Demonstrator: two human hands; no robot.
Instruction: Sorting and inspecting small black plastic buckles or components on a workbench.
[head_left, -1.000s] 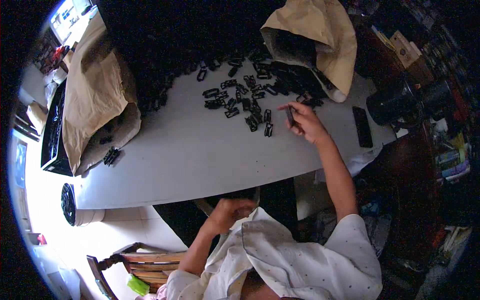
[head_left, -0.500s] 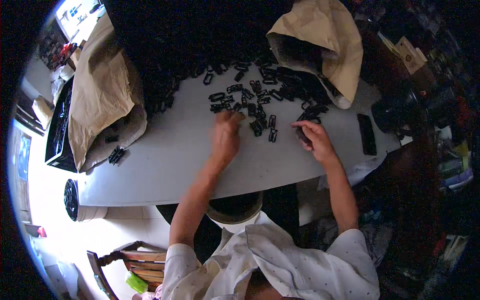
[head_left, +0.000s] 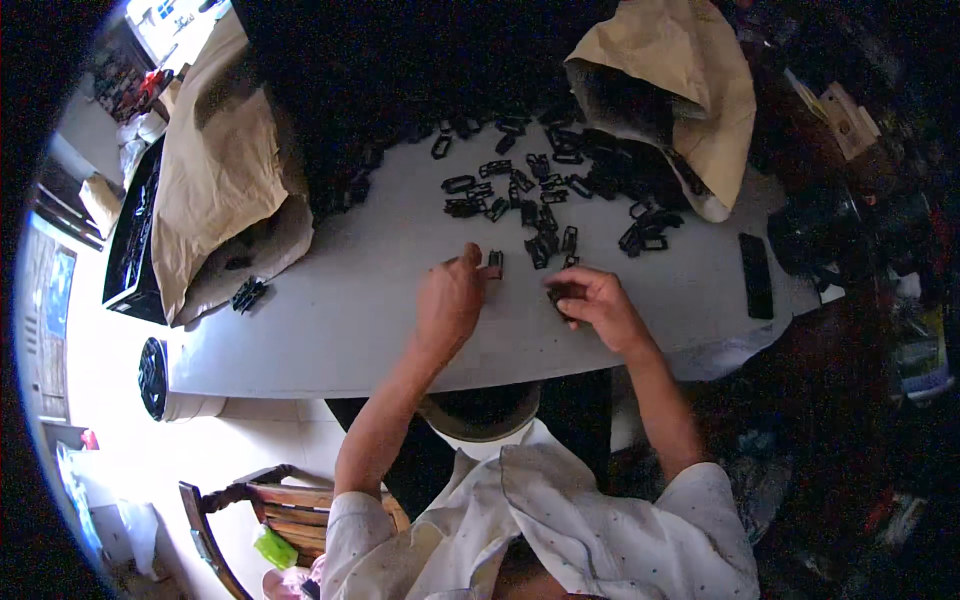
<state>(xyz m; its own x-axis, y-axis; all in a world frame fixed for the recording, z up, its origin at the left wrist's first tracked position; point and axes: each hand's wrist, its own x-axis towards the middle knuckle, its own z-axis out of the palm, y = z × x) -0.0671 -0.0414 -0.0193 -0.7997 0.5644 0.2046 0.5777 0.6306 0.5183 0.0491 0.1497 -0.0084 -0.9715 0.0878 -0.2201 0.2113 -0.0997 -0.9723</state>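
My left hand (head_left: 448,302) is closed at the middle of the table, finger and thumb at a small black rectangular plastic part (head_left: 497,262) that stands out past the thumb. To its right, my right hand (head_left: 605,308) curls around another dark plastic piece (head_left: 563,294), partly covered by the fingers. Just beyond the right fingertips lies a loose black frame-shaped part (head_left: 570,240). Farther off, a loose heap of similar black parts (head_left: 530,190) spreads over the grey-white table (head_left: 300,345).
An open brown paper sack (head_left: 725,110) lies at the far right, with more black parts by its mouth. Another paper sack (head_left: 215,200) leans at the left beside a black crate (head_left: 128,250). A dark flat phone-like object (head_left: 756,277) rests on the right. A wooden chair (head_left: 290,510) stands below left.
My left hand has drawn back from the heap, with a black part now at its fingertips. My right hand has come nearer to the left one. The view has shifted slightly.
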